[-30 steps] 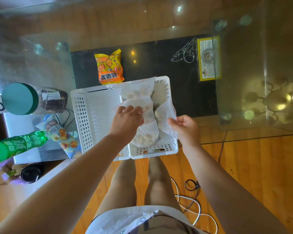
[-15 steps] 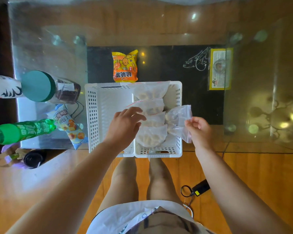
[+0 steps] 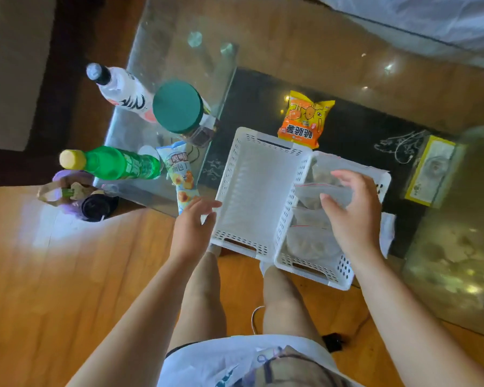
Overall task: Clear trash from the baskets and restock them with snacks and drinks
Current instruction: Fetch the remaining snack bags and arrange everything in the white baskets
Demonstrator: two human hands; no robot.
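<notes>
Two white perforated baskets stand side by side on the glass table. The left basket (image 3: 252,188) holds nothing. The right basket (image 3: 313,268) holds several clear zip bags (image 3: 310,244) of pale snacks. My right hand (image 3: 349,213) hovers over those bags with fingers spread and relaxed, holding nothing. My left hand (image 3: 192,227) is open at the left basket's near left corner, close to a light blue bread packet (image 3: 179,177). An orange snack bag (image 3: 305,120) lies beyond the baskets.
At the table's left end stand a green-lidded jar (image 3: 179,107), a green soda bottle (image 3: 109,162) and a white bottle (image 3: 120,90). A brown paper bag (image 3: 63,192) and a dark cup (image 3: 95,208) sit on the wooden floor. A yellow box (image 3: 428,171) lies under the glass at right.
My right hand let go of its zip bag and moved over the right basket. My left hand left the bags and swung to the left basket's corner. The camera turned left.
</notes>
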